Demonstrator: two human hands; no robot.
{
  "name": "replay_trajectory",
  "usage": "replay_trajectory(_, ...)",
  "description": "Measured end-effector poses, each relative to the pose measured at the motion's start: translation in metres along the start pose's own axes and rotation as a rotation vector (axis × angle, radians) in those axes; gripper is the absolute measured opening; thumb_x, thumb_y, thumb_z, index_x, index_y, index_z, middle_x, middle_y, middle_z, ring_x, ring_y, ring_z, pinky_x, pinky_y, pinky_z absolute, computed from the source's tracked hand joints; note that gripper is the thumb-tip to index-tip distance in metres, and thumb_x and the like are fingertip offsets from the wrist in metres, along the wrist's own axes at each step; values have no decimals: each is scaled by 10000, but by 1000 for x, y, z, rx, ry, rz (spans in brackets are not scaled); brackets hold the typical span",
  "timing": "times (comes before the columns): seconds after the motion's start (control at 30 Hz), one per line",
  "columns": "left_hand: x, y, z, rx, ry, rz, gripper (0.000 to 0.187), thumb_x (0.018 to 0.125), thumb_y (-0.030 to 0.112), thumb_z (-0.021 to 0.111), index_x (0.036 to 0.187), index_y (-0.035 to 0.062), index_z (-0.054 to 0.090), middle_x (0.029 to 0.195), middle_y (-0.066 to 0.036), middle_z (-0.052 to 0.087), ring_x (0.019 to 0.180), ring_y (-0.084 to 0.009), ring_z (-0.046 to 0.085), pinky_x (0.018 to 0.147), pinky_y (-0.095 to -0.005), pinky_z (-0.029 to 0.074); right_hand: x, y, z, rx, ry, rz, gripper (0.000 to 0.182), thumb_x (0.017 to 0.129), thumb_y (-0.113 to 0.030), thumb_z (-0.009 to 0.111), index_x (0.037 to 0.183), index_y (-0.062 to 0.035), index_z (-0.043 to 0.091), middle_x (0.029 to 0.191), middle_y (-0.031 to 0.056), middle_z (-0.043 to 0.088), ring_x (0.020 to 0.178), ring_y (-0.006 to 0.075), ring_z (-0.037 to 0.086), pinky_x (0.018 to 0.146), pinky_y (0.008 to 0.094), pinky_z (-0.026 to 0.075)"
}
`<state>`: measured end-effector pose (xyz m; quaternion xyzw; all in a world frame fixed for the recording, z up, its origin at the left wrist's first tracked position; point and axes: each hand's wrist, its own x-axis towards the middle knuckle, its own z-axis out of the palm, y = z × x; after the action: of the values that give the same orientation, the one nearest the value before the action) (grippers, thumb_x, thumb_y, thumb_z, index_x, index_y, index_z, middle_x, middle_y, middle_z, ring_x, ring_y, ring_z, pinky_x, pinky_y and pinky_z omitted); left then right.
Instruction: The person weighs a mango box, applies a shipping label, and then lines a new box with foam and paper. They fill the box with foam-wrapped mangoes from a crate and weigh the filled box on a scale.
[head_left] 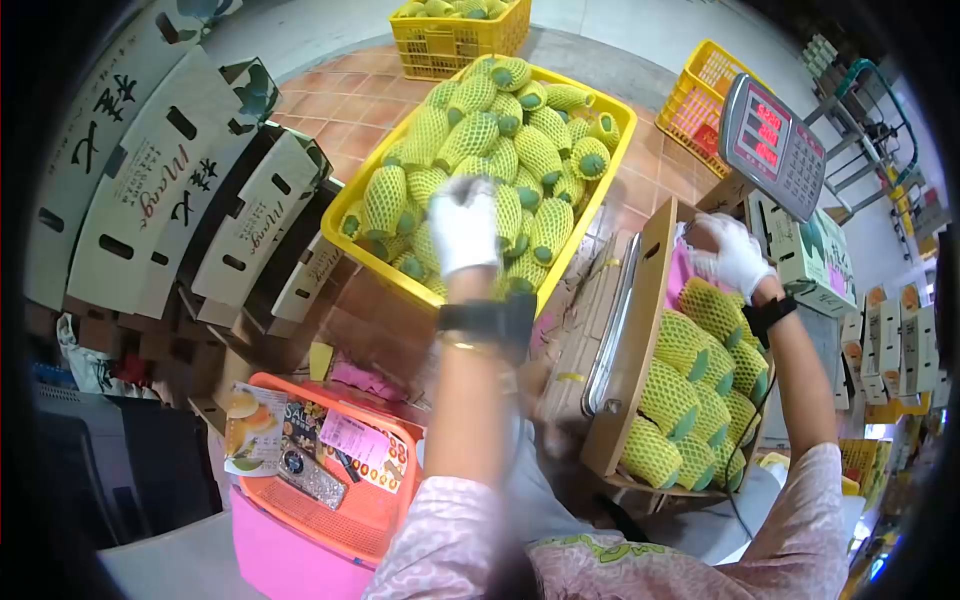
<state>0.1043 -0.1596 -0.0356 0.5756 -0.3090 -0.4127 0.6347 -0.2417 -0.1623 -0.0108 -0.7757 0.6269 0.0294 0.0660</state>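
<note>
Yellow crate (585,215), upper centre of frame, full of green mangoes in foam net sleeves (470,135). Left hand (465,225), white-gloved, blurred, palm down on fruit at crate's near edge; whether it grips one, cannot tell. Right hand (735,255) pinches pink liner (685,275) at top of cardboard box (640,340), half-packed, right of centre. Scale display (772,145) above box. Good practice, judged: lift fruit by sleeve body, seat snug against packed row, keep liner flat.

We see flattened printed cartons (190,180) stacked at left, orange basket (370,510) holding leaflets (255,425) and a phone (312,478), scale display (772,143) at upper right, far yellow crate (455,40) of fruit, empty yellow crate (700,100) beside it, terracotta tile floor (340,95)
</note>
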Motion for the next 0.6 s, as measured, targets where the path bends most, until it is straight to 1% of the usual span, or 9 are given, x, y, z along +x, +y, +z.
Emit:
replay_trajectory(0.03,1,7,-9,-67,136,100,230,857,133,559,1034,-12,551,971,-101,598,861,-187,550,816,-301,428,3,-36,-23,45,97,55,567,763,-384,640,1218,-83,482,1178,163,531,1088,280,509,907,335,410)
replay_trajectory(0.1,6,7,-32,-41,210,149,280,878,181,510,1072,-18,541,1021,-99,587,905,-190,531,846,-296,406,36,-70,-32,306,49,20,544,781,-350,640,1223,-73,482,1086,170,592,955,264,597,824,333,468)
replay_trajectory(0.17,14,12,-40,-447,284,-102,374,868,306,495,1187,111,485,1241,-38,478,1097,-162,479,918,-368,318,62,-121,-36,270,-79,2,612,754,-417,642,1230,-69,479,1040,194,607,975,274,593,845,321,455)
replay_trajectory(0.23,12,17,-38,-462,318,-115,402,867,332,483,1205,117,451,1211,-5,495,1110,-146,464,936,-402,274,82,-167,-29,205,-157,-80,653,730,-469,623,1222,-63,487,1039,207,603,950,331,585,829,356,455)
replay_trajectory(0.27,9,23,-35,-458,335,-151,393,865,324,484,1196,114,457,1215,-9,490,1105,-148,467,929,-396,282,101,-180,-10,288,-190,-83,545,686,-441,600,1009,-3,602,967,241,612,885,357,596,801,367,464)
replay_trajectory(0.3,8,27,-33,-452,352,-185,384,863,316,484,1187,112,462,1219,-13,486,1099,-149,470,921,-391,291,118,-189,20,316,-97,-101,546,674,-427,618,955,41,606,940,263,609,878,367,601,790,373,470)
replay_trajectory(0.43,8,27,-31,-418,305,-102,396,849,282,491,1199,101,453,1217,-21,481,1093,-157,471,921,-389,298,154,-240,86,485,-214,96,873,622,-378,706,1291,36,328,1165,274,512,1062,381,522,902,375,426)
replay_trajectory(0.5,11,27,-29,-483,282,-92,375,859,273,490,1184,89,464,1209,-33,487,1087,-168,475,917,-380,295,148,-260,106,497,-136,215,978,600,-371,730,1349,-13,214,1161,296,498,1096,397,490,927,383,409)
replay_trajectory(0.6,8,34,-28,-431,261,-116,363,866,267,482,1184,93,467,1206,-36,494,1090,-172,474,919,-381,292,147,-262,105,569,-110,345,920,601,-300,723,1332,-32,232,1123,276,528,1060,384,517,901,376,426)
